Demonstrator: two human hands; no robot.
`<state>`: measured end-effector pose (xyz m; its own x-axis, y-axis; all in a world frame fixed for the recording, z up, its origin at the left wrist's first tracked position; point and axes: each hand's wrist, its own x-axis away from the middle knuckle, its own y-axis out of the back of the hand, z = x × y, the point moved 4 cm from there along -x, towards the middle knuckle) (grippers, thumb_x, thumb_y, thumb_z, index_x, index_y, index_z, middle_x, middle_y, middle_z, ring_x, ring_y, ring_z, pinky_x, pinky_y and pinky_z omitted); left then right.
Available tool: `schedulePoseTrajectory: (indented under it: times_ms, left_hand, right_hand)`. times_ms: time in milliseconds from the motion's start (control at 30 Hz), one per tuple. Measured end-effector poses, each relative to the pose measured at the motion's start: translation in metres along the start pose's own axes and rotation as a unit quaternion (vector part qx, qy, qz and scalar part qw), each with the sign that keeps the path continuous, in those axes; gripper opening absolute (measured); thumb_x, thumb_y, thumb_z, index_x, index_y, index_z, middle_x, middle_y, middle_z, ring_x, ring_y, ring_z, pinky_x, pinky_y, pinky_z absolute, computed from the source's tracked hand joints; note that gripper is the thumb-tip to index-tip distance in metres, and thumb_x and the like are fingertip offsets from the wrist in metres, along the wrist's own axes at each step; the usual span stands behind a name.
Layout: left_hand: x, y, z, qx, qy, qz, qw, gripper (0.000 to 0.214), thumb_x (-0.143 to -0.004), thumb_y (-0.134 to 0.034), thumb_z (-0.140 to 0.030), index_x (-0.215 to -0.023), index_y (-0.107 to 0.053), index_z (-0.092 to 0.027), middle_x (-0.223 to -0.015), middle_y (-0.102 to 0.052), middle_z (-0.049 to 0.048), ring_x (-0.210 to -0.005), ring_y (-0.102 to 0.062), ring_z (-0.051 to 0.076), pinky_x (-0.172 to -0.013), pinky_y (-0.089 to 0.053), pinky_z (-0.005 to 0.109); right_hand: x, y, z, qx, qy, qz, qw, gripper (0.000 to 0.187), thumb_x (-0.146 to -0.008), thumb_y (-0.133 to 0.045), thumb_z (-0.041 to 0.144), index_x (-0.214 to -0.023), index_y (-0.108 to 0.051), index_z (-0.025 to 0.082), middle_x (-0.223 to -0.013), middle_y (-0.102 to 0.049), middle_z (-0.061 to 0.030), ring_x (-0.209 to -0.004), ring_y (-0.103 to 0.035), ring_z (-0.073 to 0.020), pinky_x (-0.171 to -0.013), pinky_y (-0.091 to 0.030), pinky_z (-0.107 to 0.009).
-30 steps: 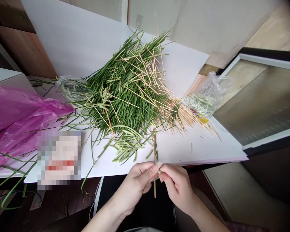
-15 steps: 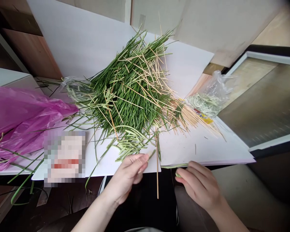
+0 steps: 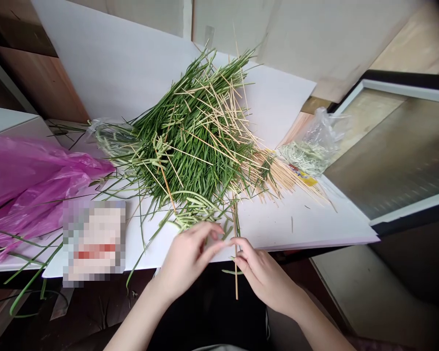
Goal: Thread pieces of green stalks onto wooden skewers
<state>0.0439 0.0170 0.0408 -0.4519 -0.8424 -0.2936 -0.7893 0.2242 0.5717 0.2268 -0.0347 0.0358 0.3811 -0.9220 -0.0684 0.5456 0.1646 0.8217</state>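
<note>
Skewer (image 3: 236,278) near-vertical in frame, lower tip past the near edge of the white desk (image 3: 300,224), just right of bottom centre. Green blade pile (image 3: 193,141) with scattered skewers mid-desk, pink plastic bag (image 3: 29,190) at left. Left hand (image 3: 186,261) half-curled over pale stems (image 3: 197,214). Right hand (image 3: 265,278) narrow, beside skewer; grip unclear.
</note>
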Motion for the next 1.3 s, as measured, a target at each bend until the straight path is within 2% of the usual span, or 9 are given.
schedulePoseTrajectory:
  times_ms: [67, 133, 333, 533, 767, 967, 1100, 1200, 1300]
  left_hand:
    - [0.003, -0.008, -0.014, 0.035, -0.024, 0.089, 0.995, 0.019, -0.100, -0.065, -0.042, -0.104, -0.068, -0.023, -0.101, -0.074, 0.0030, -0.081, -0.068, 0.019, -0.074, -0.050, 0.028]
    - [0.006, -0.013, -0.023, 0.073, -0.026, 0.119, 0.990, 0.018, -0.101, -0.065, -0.040, -0.100, -0.068, -0.022, -0.096, -0.076, 0.0027, -0.081, -0.068, 0.018, -0.073, -0.049, 0.027]
    - [0.005, -0.010, -0.021, 0.148, -0.044, 0.080, 0.985, 0.015, -0.101, -0.066, -0.030, -0.090, -0.070, -0.021, -0.083, -0.074, -0.0002, -0.075, -0.066, 0.015, -0.074, -0.048, 0.024]
    - [0.001, 0.006, -0.005, 0.137, -0.018, -0.003, 0.990, 0.012, -0.099, -0.068, -0.030, -0.092, -0.068, -0.020, -0.079, -0.068, -0.0012, -0.070, -0.061, 0.014, -0.067, -0.046, 0.024]
    - [0.003, -0.006, -0.017, 0.077, -0.053, 0.113, 0.989, 0.013, -0.102, -0.063, -0.033, -0.103, -0.067, -0.021, -0.098, -0.073, 0.0028, -0.088, -0.069, 0.018, -0.079, -0.050, 0.027]
    - [0.005, -0.011, -0.019, 0.001, -0.070, 0.111, 0.991, 0.027, -0.108, -0.048, -0.035, -0.094, -0.066, -0.020, -0.089, -0.061, 0.0032, -0.077, -0.060, 0.019, -0.069, -0.045, 0.028]
    - [0.003, -0.015, -0.023, 0.117, -0.048, 0.085, 0.988, 0.042, -0.109, -0.045, -0.040, -0.075, -0.056, -0.019, -0.076, -0.051, -0.0002, -0.070, -0.050, 0.015, -0.066, -0.039, 0.027]
    - [0.004, -0.027, -0.023, 0.300, 0.053, 0.083, 0.949, 0.049, -0.106, -0.049, -0.050, -0.068, -0.048, -0.019, -0.065, -0.040, -0.0040, -0.060, -0.036, 0.012, -0.057, -0.030, 0.025]
    - [0.009, -0.043, -0.024, 0.477, 0.168, 0.102, 0.857, 0.054, -0.099, -0.057, -0.060, -0.065, -0.042, -0.020, -0.060, -0.026, -0.0088, -0.053, -0.017, 0.009, -0.049, -0.016, 0.025]
  right_hand:
    - [0.000, -0.001, 0.000, -0.121, -0.040, 0.014, 0.992, 0.027, -0.112, -0.036, 0.026, -0.138, -0.044, 0.025, -0.089, -0.067, -0.0007, -0.076, -0.065, -0.0189, -0.071, -0.051, -0.029]
    - [0.000, -0.003, 0.001, -0.234, -0.058, 0.040, 0.970, 0.029, -0.114, -0.036, 0.036, -0.141, -0.042, 0.028, -0.097, -0.064, -0.0020, -0.083, -0.063, -0.0183, -0.078, -0.051, -0.031]
    - [-0.001, -0.011, -0.003, -0.435, -0.073, 0.113, 0.890, 0.048, -0.110, -0.039, 0.064, -0.138, -0.045, 0.025, -0.070, -0.042, 0.0081, -0.061, -0.039, -0.0138, -0.063, -0.037, -0.027]
    - [-0.002, -0.007, -0.017, -0.409, -0.086, 0.101, 0.903, 0.045, -0.108, -0.045, 0.063, -0.101, -0.059, 0.021, -0.069, -0.043, 0.0064, -0.061, -0.036, -0.0128, -0.060, -0.030, -0.027]
    - [-0.003, -0.010, -0.015, -0.418, -0.095, 0.097, 0.898, 0.047, -0.106, -0.053, 0.062, -0.081, -0.052, 0.021, -0.071, -0.036, 0.0063, -0.062, -0.028, -0.0117, -0.056, -0.022, -0.027]
    - [-0.007, -0.017, -0.010, -0.463, -0.095, 0.090, 0.877, 0.053, -0.103, -0.049, 0.068, -0.075, -0.039, 0.024, -0.066, -0.028, 0.0088, -0.056, -0.019, -0.0101, -0.050, -0.018, -0.026]
    - [-0.006, -0.014, -0.005, -0.456, -0.074, 0.055, 0.885, 0.051, -0.104, -0.051, 0.063, -0.074, -0.042, 0.023, -0.066, -0.032, 0.0079, -0.055, -0.022, -0.0099, -0.049, -0.019, -0.026]
    - [-0.003, -0.006, 0.005, -0.413, -0.055, -0.009, 0.909, 0.042, -0.107, -0.053, 0.047, -0.075, -0.049, 0.021, -0.068, -0.038, 0.0057, -0.060, -0.032, -0.0116, -0.054, -0.026, -0.026]
    - [0.003, 0.006, 0.019, -0.247, 0.029, -0.107, 0.963, 0.030, -0.108, -0.049, 0.024, -0.079, -0.054, 0.021, -0.066, -0.046, 0.0044, -0.060, -0.041, -0.0121, -0.057, -0.031, -0.026]
